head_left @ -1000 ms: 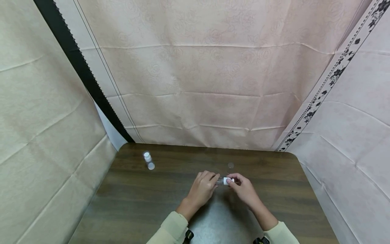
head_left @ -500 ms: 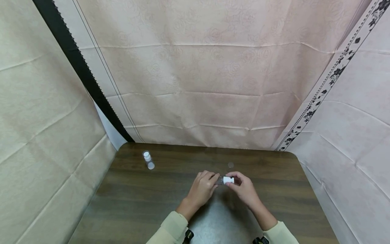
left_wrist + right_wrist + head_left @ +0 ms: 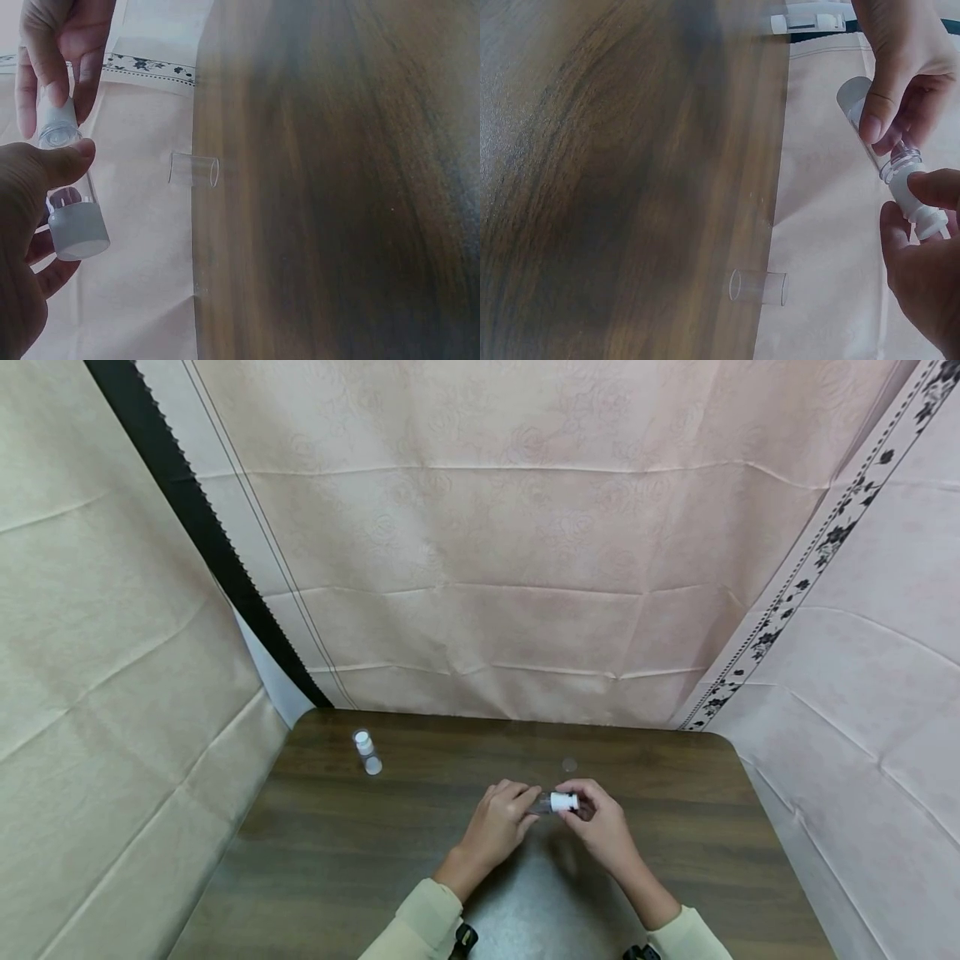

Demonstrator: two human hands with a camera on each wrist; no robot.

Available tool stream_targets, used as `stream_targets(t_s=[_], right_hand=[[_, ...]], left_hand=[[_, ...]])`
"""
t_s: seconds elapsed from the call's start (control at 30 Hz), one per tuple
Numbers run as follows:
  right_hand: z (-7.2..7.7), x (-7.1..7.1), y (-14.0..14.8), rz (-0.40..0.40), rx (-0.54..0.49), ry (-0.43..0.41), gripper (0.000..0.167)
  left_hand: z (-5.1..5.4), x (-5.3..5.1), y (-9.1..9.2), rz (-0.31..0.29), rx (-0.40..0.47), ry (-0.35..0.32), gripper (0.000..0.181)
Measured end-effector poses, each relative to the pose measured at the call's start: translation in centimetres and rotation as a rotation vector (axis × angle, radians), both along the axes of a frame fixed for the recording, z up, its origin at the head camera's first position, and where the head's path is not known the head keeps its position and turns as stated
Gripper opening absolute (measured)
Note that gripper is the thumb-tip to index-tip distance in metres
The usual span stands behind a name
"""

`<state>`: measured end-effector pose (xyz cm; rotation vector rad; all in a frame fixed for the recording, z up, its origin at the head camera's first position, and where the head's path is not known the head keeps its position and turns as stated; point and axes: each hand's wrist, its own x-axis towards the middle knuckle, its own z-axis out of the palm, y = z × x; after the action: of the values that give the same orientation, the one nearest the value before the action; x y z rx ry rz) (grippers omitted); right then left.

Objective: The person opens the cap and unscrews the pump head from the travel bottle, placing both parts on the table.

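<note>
A small clear bottle (image 3: 543,804) lies sideways in the air between the two hands, above the table. My left hand (image 3: 498,817) grips its clear body, thumb across it, with the pale base (image 3: 79,231) showing below that hand in the left wrist view. On the bottle's neck is a white pump top (image 3: 907,192), which my right hand (image 3: 602,827) pinches between thumb and fingers. Clear threads or rings show at the neck beside the white part. A clear cylindrical cap (image 3: 193,171) stands on the table just beyond the hands.
A second bottle with a white top (image 3: 366,750) stands at the table's far left. The brown wooden table (image 3: 337,860) has rounded far corners. Pale cloth (image 3: 510,568) hangs behind and on both sides of it.
The right thumb and fingers have shifted on the white top, so more of it shows. The right hand has edged slightly away from the left, which keeps its grip.
</note>
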<state>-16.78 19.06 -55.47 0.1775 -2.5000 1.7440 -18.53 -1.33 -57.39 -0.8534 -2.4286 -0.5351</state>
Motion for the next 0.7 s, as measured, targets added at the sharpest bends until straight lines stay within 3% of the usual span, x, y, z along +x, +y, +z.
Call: stream_targets(t_s=[0.27, 0.53, 0.7], right_hand=[[-0.32, -0.05, 0.07, 0.042, -0.032, 0.063, 0.038], [-0.15, -0.23, -0.03, -0.044, 0.031, -0.098, 0.036], [-0.27, -0.47, 0.07, -0.075, 0.081, -0.126, 0.027]], left_hand=[[-0.07, 0.02, 0.06, 0.000, 0.007, 0.016, 0.042], [-0.06, -0.07, 0.06, 0.021, -0.061, 0.044, 0.039], [0.01, -0.11, 0.12, 0.024, -0.107, 0.054, 0.040]])
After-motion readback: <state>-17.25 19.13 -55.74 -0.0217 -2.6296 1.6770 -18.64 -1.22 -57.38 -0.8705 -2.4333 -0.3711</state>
